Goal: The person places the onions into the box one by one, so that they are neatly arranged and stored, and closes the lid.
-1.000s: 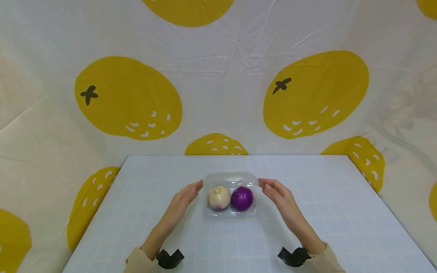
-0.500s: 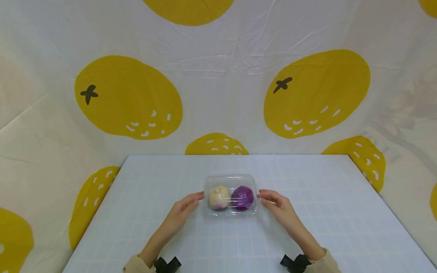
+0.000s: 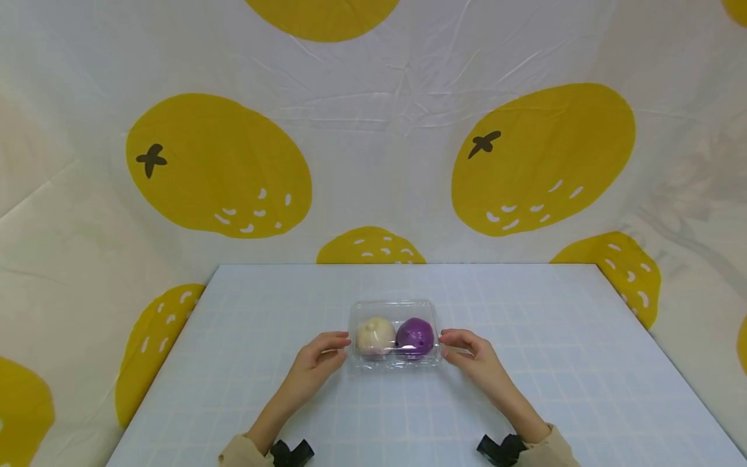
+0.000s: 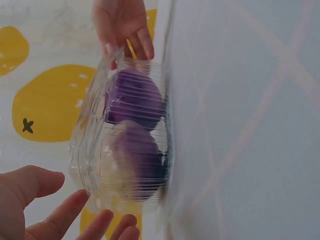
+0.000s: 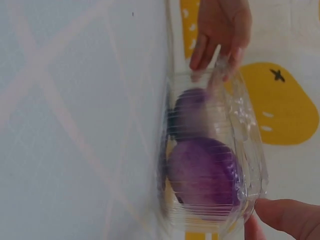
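Observation:
A clear plastic clamshell box (image 3: 393,308) sits on the table with its lid lowered over two round vegetables. One vegetable (image 3: 375,336) is cream with a purplish underside, like a turnip; the other (image 3: 415,337) is deep purple. My left hand (image 3: 315,362) is at the box's left side, fingers apart and gently bent. In the left wrist view its index fingertip (image 4: 80,196) meets the rim, while the thumb (image 4: 47,181) is off it. Opposite, my right hand (image 3: 477,360) has its thumb (image 5: 280,211) against the rim at the near corner, a finger partly hidden behind.
A pale blue checked table (image 3: 525,311) extends around the box. Behind it hangs a whitish cloth (image 3: 379,162) printed with large yellow fruit. Black straps (image 3: 503,449) show at both wrists, by the beige sleeves (image 3: 548,449).
The lid has come down over the vegetables. Both hands have drawn slightly toward the person along the box's sides, and their thumbs have come closer to the rim.

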The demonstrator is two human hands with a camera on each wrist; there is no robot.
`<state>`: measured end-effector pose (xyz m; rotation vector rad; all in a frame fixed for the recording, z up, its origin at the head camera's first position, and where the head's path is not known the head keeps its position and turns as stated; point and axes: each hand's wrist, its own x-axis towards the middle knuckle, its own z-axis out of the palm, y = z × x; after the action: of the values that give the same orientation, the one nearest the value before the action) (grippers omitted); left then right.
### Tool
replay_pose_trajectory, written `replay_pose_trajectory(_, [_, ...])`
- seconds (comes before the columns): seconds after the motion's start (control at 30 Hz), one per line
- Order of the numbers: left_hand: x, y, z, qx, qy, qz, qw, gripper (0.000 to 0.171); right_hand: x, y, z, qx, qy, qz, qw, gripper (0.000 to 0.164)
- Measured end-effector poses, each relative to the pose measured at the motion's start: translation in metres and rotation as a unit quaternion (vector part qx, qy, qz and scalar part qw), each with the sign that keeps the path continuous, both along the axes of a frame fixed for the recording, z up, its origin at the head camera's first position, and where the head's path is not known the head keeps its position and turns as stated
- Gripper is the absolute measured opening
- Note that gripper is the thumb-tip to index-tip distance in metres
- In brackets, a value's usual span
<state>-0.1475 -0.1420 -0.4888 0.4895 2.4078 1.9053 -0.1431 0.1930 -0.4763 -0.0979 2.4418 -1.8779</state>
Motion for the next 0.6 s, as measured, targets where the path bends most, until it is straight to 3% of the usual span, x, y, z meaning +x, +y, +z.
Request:
replay_pose_trajectory(0.23, [-0.003, 0.005, -0.003, 0.002, -0.012, 0.012, 0.9999, 0.024, -0.001, 0.000, -0.005, -0.013, -0.009, 0.006, 1.000, 0.025])
replay_pose_trajectory(0.47, [-0.006, 0.012, -0.002, 0.056, -0.117, 0.037, 0.9908, 0.033, -0.004, -0.001, -0.006, -0.051, -0.089, 0.015, 0.995, 0.026])
replay_pose_trajectory(0.6, [-0.007, 0.013, -0.003, 0.057, -0.161, 0.019, 0.9851, 0.021, -0.005, 0.002, -0.006, -0.063, -0.134, 0.073, 0.986, 0.020])
